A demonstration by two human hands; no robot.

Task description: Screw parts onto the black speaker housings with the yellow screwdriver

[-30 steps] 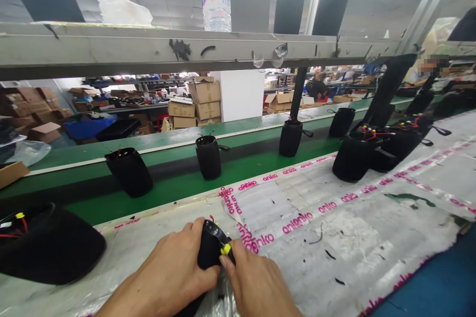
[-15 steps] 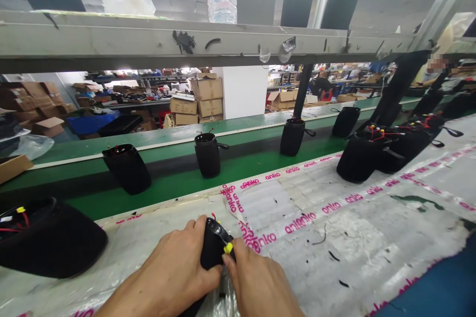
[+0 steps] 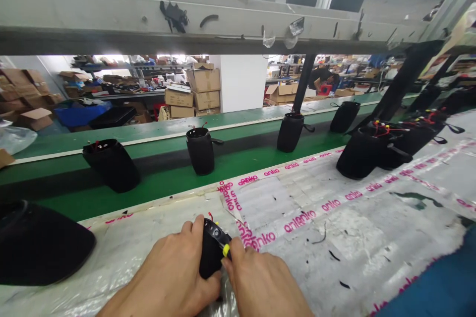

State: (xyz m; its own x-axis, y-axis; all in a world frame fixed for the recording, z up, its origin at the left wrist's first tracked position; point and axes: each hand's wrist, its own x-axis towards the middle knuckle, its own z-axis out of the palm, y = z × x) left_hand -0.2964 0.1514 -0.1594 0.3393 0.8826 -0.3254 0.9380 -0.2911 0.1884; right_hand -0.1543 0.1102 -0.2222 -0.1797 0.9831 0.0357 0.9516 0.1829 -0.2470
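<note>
Near the front of the padded bench, my left hand (image 3: 174, 267) wraps around a black fabric-covered speaker housing (image 3: 210, 258) and keeps it tilted. Its rim with screw holes faces up and to the right, and a red wire end pokes out behind it. My right hand (image 3: 262, 277) is closed at that rim, thumb and fingers pinching a small tool with a yellow part (image 3: 226, 250). The tool's working end lies against the rim; its exact kind is hard to make out. My fingers hide the lower part of the housing.
Similar black housings stand on the green conveyor (image 3: 241, 156), including one housing (image 3: 201, 151) with a strap. Another large housing (image 3: 40, 242) is at my left. More housings (image 3: 362, 153) with red wires cluster at right. A shelf beam (image 3: 230, 24) crosses above; a person (image 3: 323, 79) is far behind.
My view has tilted down and shifted slightly. The housings on the conveyor now appear a little farther left. Both hands keep their grip at the housing's rim, with only slight motion.
</note>
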